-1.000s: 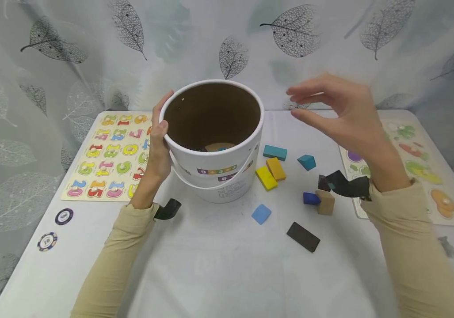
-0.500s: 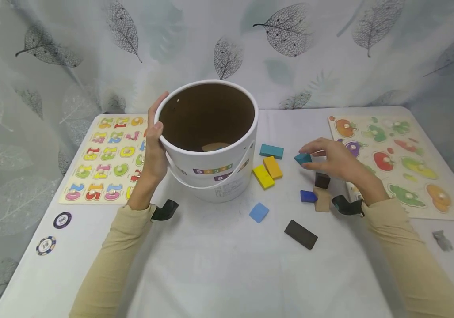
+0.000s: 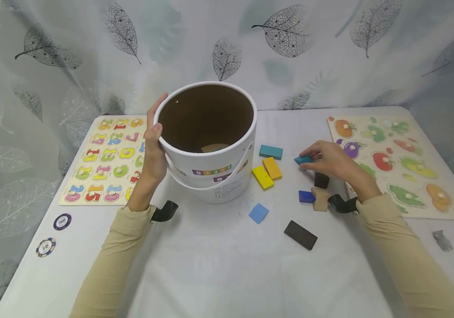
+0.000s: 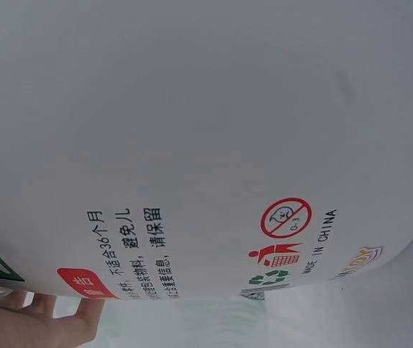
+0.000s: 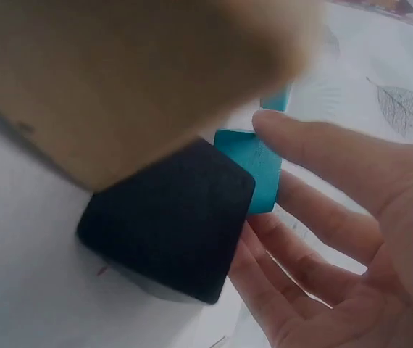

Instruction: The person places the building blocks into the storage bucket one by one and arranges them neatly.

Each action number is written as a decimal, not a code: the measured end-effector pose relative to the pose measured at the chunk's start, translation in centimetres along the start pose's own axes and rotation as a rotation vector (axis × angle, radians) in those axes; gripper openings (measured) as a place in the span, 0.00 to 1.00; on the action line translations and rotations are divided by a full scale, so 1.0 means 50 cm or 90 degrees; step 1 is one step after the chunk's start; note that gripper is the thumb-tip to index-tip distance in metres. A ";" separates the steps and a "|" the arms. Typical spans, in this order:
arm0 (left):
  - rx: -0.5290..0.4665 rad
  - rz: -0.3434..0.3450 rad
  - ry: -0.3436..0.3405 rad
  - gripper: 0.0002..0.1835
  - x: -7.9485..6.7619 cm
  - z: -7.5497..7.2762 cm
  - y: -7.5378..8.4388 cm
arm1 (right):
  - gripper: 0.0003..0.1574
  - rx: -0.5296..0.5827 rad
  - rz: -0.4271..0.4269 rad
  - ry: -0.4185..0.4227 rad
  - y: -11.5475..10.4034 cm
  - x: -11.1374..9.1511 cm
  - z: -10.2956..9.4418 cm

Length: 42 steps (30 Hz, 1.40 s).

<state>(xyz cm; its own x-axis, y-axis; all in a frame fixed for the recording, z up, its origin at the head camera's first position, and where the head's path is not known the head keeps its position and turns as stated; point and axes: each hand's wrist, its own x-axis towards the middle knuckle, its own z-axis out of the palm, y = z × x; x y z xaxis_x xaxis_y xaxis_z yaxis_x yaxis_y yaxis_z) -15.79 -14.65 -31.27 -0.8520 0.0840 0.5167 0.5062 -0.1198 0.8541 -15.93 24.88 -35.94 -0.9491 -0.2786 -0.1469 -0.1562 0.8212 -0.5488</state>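
Note:
My left hand (image 3: 153, 152) grips the left side of a white bucket (image 3: 227, 176), thumb at the rim and fingers round the outside. In the left wrist view, printed bucket wall (image 4: 214, 145) takes up most of the picture. My right hand (image 3: 332, 163) pinches a teal block (image 3: 303, 160) between thumb and fingers, close over the table. Right by that hand are a black block (image 3: 321, 180), a natural wood block (image 3: 320, 199) and a dark blue block (image 3: 307, 196). The right wrist view shows the black block (image 5: 170, 217) in front of the pinched teal block (image 5: 250, 163).
Between bucket and right hand lie a teal bar (image 3: 271, 152), an orange block (image 3: 272, 168) and a yellow block (image 3: 263, 177). Nearer are a light blue block (image 3: 258, 213) and a dark brown block (image 3: 300, 235). Puzzle boards, numbers (image 3: 105, 165) and vegetables (image 3: 402, 176), flank them.
My right hand has come down from the air beside the bucket to the teal block and taken hold of it, tilting it slightly. The left hand stays on the bucket.

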 end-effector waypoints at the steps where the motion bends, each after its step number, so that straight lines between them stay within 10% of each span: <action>1: 0.003 -0.001 0.000 0.41 0.000 0.000 0.000 | 0.24 -0.002 0.007 0.000 0.000 0.001 0.001; 14: -0.012 -0.005 0.003 0.41 -0.002 -0.002 0.000 | 0.22 -0.010 0.011 0.005 0.000 -0.011 -0.025; 21: -0.006 -0.002 0.011 0.41 -0.003 -0.001 0.000 | 0.23 -0.021 -0.123 0.196 -0.089 -0.034 -0.104; 26: 0.000 -0.003 0.013 0.40 0.000 -0.002 -0.006 | 0.27 0.130 -0.285 0.311 -0.207 -0.042 -0.141; 32: 0.006 -0.003 0.006 0.40 0.002 -0.001 -0.006 | 0.26 0.270 -0.447 0.264 -0.335 -0.029 -0.138; 42: 0.020 -0.007 0.017 0.41 -0.001 -0.004 -0.008 | 0.24 0.241 -0.481 0.195 -0.383 0.012 -0.107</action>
<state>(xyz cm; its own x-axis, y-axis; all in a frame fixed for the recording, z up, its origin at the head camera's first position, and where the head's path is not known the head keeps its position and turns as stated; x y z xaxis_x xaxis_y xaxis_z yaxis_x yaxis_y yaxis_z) -15.97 -14.81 -31.67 -0.8609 0.0586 0.5054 0.4999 -0.0872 0.8617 -14.98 11.63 -21.13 -0.6695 -0.4886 0.5595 -0.7193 0.2384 -0.6525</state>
